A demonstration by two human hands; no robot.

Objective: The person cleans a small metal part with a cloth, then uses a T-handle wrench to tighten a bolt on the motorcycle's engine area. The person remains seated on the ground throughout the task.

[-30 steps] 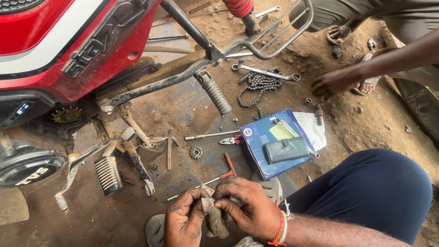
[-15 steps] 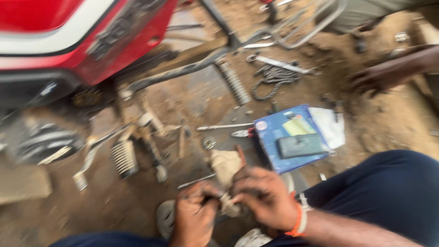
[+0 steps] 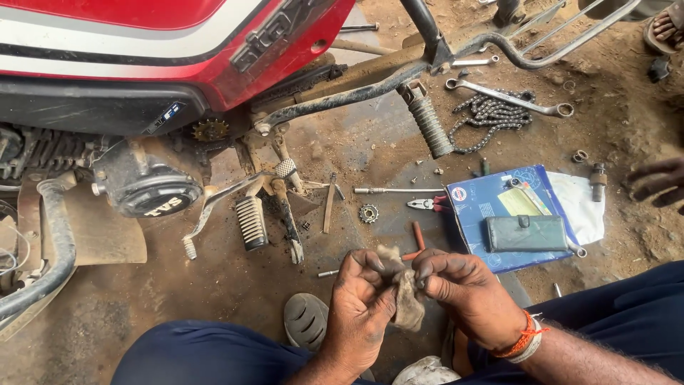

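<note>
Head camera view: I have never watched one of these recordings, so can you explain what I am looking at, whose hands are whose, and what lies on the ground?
The picture comes from a camera worn on a person's head, looking down at their own lap and hands. They sit on dirt ground beside a red motorcycle.

The left hand and right hand meet in the middle, both pinching a dirty rag; whether a small part is wrapped inside cannot be seen. The right wrist wears an orange band.

On the ground ahead lie a small sprocket, pliers, a long wrench beside a heap of chain, and a blue box with a dark wallet on it.

The hand at the far right edge belongs to another person.
</note>
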